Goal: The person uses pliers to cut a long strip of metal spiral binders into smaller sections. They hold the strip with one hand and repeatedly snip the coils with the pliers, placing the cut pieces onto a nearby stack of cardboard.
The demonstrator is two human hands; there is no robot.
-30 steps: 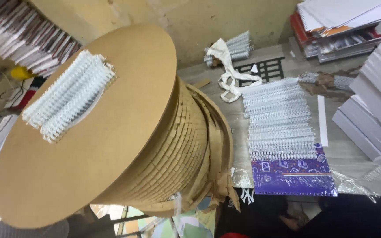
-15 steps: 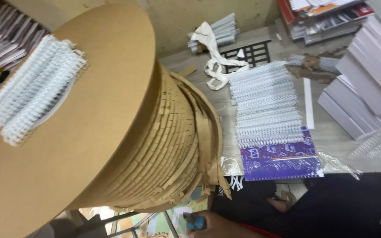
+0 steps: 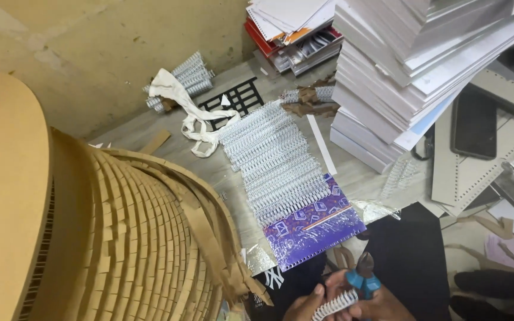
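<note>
**Wire binding coil coming into view with cutters at the frame's bottom edge**

Wire binding coil (image 3: 335,304), a short white piece, is now showing low in the frame, where a second ago only dark fabric was visible. Your left hand (image 3: 304,306) is pinching it, fingers closed around its near end. Your right hand (image 3: 382,306) is wrapping the blue-handled cutters (image 3: 364,278), whose dark tips are pointing up just above the coil. Your view is swinging right, pushing the cardboard spool (image 3: 90,238) aside and revealing the stack of white boards (image 3: 411,77). Both hands are being cropped by the frame's edge, so you cannot tell whether the cutter tips are open or biting. The purple notebook (image 3: 313,229) is lying just beyond.
</note>
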